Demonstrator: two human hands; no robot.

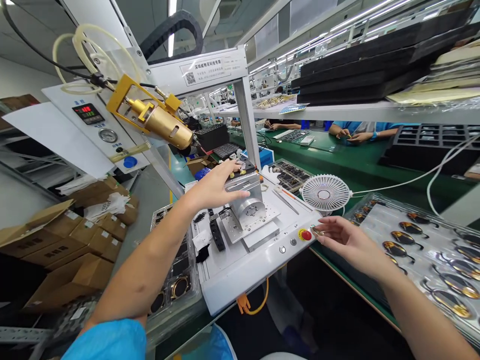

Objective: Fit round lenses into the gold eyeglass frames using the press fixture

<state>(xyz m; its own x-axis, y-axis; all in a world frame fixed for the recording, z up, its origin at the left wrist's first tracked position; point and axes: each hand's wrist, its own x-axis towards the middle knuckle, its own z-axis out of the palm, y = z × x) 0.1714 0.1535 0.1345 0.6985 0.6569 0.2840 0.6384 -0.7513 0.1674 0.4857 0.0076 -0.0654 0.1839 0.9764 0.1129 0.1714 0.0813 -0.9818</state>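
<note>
My left hand point(213, 187) is over the metal fixture block point(252, 192) on the white bench machine, thumb stretched out and apart from the fingers. Its fingertips reach the dark top of the fixture, near small yellow pieces; whether they touch is unclear. My right hand point(347, 245) is at the right end of the front control panel, thumb and fingers curled together around a small shiny piece too small to name. Just left of those fingers is a red emergency stop button point(306, 235). A gold dispensing cylinder point(172, 131) hangs tilted above and left of my left hand.
A white round fan point(325, 193) stands behind the panel's right corner. Tweezers point(287, 201) lie on the machine bed. On the right is a clear tray point(408, 260) of round dark-and-amber parts; another tray point(180, 287) is at left. Co-workers' hands point(354, 136) show across the bench.
</note>
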